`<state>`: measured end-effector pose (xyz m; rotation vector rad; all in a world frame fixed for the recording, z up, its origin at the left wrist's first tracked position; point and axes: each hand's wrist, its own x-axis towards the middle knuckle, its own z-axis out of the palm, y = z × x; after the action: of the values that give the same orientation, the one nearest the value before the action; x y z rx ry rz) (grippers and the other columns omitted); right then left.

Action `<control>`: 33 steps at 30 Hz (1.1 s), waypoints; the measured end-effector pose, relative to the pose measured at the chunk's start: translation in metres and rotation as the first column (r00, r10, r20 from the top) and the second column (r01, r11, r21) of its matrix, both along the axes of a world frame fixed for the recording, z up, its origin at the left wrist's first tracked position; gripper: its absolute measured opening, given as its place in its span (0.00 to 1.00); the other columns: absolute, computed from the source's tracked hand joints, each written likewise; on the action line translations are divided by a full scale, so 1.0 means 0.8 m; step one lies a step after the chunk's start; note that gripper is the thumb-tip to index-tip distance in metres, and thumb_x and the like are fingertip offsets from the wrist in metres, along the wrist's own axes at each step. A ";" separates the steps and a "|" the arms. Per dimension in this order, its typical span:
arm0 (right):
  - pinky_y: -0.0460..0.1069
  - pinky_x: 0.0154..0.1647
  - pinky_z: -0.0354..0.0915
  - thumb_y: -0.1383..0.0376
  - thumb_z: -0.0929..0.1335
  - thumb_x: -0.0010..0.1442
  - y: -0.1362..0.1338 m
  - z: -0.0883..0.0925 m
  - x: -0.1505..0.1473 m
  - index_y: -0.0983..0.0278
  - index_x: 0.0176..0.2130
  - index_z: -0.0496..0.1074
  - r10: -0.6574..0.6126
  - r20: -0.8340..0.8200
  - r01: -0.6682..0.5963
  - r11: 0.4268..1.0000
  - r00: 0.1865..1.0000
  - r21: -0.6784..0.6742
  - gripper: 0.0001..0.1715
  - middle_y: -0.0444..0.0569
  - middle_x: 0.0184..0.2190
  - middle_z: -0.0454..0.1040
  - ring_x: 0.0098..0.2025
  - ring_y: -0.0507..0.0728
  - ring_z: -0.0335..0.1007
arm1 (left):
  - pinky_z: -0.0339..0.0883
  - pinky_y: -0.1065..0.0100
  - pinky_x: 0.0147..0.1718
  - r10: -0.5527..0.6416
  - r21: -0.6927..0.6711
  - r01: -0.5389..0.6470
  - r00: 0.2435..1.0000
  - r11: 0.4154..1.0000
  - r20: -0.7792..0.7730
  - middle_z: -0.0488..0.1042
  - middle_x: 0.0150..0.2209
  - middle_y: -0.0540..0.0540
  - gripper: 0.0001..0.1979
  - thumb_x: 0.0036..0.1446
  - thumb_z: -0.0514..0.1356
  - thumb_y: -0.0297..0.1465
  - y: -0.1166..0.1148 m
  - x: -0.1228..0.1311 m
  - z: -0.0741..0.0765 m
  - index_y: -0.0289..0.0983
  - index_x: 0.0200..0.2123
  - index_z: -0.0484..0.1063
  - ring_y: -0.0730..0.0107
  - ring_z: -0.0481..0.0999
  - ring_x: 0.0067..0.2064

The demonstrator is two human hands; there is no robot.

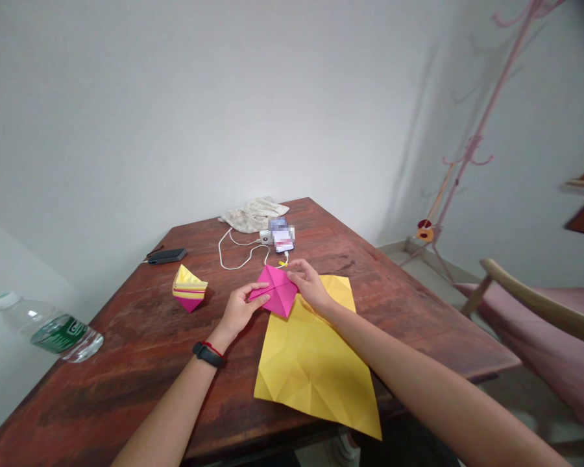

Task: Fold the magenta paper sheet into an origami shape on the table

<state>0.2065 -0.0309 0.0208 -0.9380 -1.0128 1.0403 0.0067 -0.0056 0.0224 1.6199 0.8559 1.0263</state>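
Note:
A folded piece of pink origami paper, diamond-shaped with crease lines, is held up between my two hands. My left hand pinches its left corner between thumb and fingers. At the right corner, my right hand grips the same paper, its thumb and index finger near the edge. Beneath the hands lies a large creased yellow sheet of paper, which reaches over the table's front edge. A small folded paper piece in yellow and pink stands to the left, apart from both hands.
On the wooden table a water bottle stands at the left edge. A black power bank, a pale cloth, a white cable and a phone lie farther back. A pink chair stands at right.

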 end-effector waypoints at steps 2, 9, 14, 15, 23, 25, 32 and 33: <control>0.44 0.23 0.55 0.57 0.71 0.52 0.000 -0.001 0.000 0.60 0.40 0.65 0.014 0.009 -0.014 1.000 1.000 0.022 0.17 0.39 0.21 0.71 0.21 0.51 0.62 | 0.73 0.64 0.45 0.005 -0.045 -0.004 1.000 0.999 0.030 0.81 0.45 0.40 0.21 0.45 0.73 0.34 0.000 0.000 -0.001 0.33 0.43 0.80 0.59 0.80 0.44; 0.45 0.25 0.55 0.57 0.71 0.53 0.002 -0.002 0.001 0.61 0.34 0.68 0.019 0.055 -0.022 0.998 0.998 0.064 0.12 0.40 0.22 0.69 0.23 0.51 0.60 | 0.74 0.68 0.38 0.047 -0.110 -0.036 0.994 0.993 0.101 0.82 0.40 0.42 0.25 0.44 0.73 0.34 -0.002 0.000 0.002 0.34 0.47 0.79 0.65 0.80 0.37; 0.46 0.30 0.59 0.54 0.72 0.52 0.007 -0.008 0.002 0.62 0.33 0.70 -0.004 0.054 -0.001 0.997 0.999 0.080 0.15 0.45 0.29 0.74 0.29 0.53 0.65 | 0.74 0.67 0.38 0.075 -0.032 -0.073 0.995 0.997 0.067 0.82 0.42 0.40 0.24 0.45 0.73 0.36 0.002 -0.002 0.000 0.33 0.47 0.79 0.63 0.81 0.38; 0.46 0.30 0.59 0.53 0.72 0.52 0.008 -0.009 0.002 0.62 0.33 0.71 -0.016 0.057 0.011 0.997 0.998 0.080 0.16 0.46 0.30 0.74 0.30 0.53 0.65 | 0.74 0.66 0.39 0.068 -0.011 -0.068 0.996 0.998 0.050 0.82 0.42 0.40 0.24 0.46 0.73 0.37 0.003 -0.002 0.000 0.33 0.46 0.80 0.62 0.81 0.39; 0.46 0.28 0.59 0.49 0.73 0.51 0.010 -0.009 0.005 0.63 0.33 0.73 -0.045 0.062 0.044 0.999 0.997 0.022 0.21 0.46 0.28 0.73 0.29 0.53 0.64 | 0.74 0.66 0.37 -0.007 0.066 0.010 0.999 0.998 -0.047 0.81 0.45 0.39 0.27 0.48 0.72 0.37 0.004 -0.004 -0.004 0.34 0.51 0.77 0.61 0.80 0.39; 0.46 0.27 0.59 0.48 0.73 0.49 0.010 -0.009 0.004 0.64 0.33 0.73 -0.043 0.047 0.042 0.999 0.998 0.016 0.22 0.46 0.28 0.73 0.29 0.53 0.64 | 0.74 0.66 0.38 -0.002 0.082 0.008 0.998 0.997 -0.067 0.81 0.45 0.39 0.27 0.47 0.72 0.37 0.003 -0.004 -0.003 0.34 0.51 0.77 0.60 0.80 0.40; 0.46 0.27 0.61 0.48 0.75 0.47 0.009 -0.009 0.003 0.64 0.33 0.74 0.002 -0.008 -0.002 1.000 1.000 -0.026 0.23 0.46 0.28 0.75 0.27 0.52 0.65 | 0.74 0.66 0.39 0.043 0.055 -0.039 0.997 0.998 -0.066 0.81 0.44 0.41 0.27 0.46 0.72 0.37 -0.001 -0.003 0.003 0.34 0.51 0.77 0.61 0.80 0.40; 0.46 0.27 0.62 0.49 0.76 0.47 0.008 -0.008 0.003 0.64 0.33 0.74 0.008 -0.015 -0.009 0.999 1.000 -0.032 0.23 0.46 0.28 0.75 0.27 0.53 0.66 | 0.74 0.67 0.38 0.044 0.035 -0.043 0.998 0.998 -0.045 0.81 0.44 0.41 0.28 0.46 0.72 0.37 -0.001 -0.003 0.004 0.35 0.51 0.77 0.62 0.80 0.39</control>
<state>0.2089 -0.0243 0.0146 -0.9517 -0.9909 1.0722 0.0041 -0.0063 0.0252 1.6646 0.9123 1.0428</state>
